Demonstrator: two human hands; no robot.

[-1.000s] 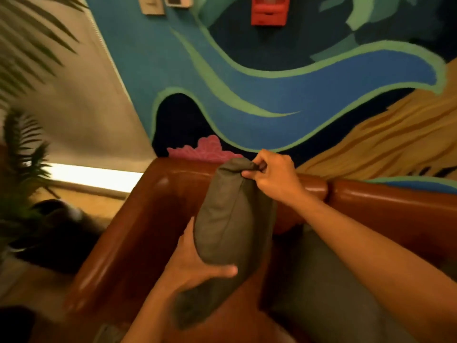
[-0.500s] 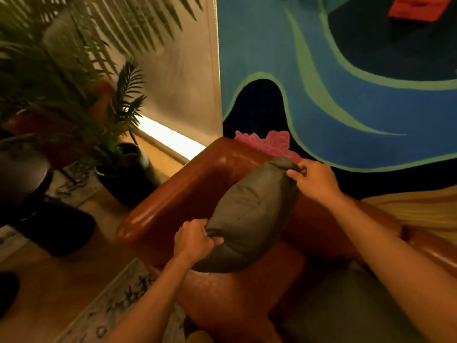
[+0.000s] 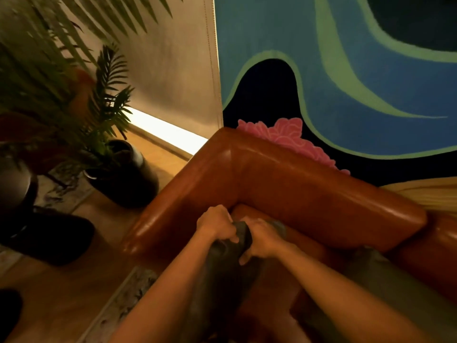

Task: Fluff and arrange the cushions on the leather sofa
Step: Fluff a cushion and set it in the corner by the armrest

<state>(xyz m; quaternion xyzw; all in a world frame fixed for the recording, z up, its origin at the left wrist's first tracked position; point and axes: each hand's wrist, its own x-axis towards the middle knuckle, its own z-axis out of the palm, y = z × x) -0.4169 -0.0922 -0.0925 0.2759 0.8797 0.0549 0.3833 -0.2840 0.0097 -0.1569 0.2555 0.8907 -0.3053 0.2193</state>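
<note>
cushion, dark grey, low in leather sofa corner by the armrest. left hand and right hand both clenched on its bunched top edge. looks soft, light, crushable; corners or side seams likely the better hold.
</note>
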